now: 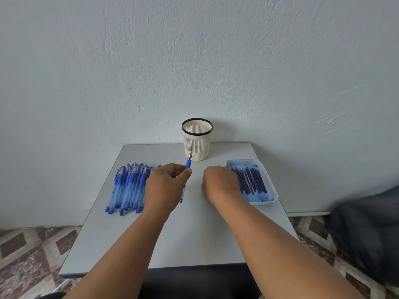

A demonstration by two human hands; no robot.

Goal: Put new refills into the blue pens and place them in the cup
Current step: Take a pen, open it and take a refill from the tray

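Judging by the cup (197, 140), seemingly empty at the counter's (183, 234) far edge, little had been done: one blue pen (188, 164) was pinched in the left hand (165, 186), while the right hand (219, 182) (fingers hidden) rested beside the tray of refills (251, 182); the pile of pens (129, 186) remained unfilled.

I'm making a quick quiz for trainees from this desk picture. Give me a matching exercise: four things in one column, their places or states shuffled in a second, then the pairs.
Things:
1. cup
2. pile of blue pens
3. tray of refills
4. single blue pen

Places or states:
A. held in the left hand, tip pointing up
B. at the table's far edge, by the wall
C. on the table's right side, beside the right hand
D. lying on the table's left side

Pairs: 1-B, 2-D, 3-C, 4-A
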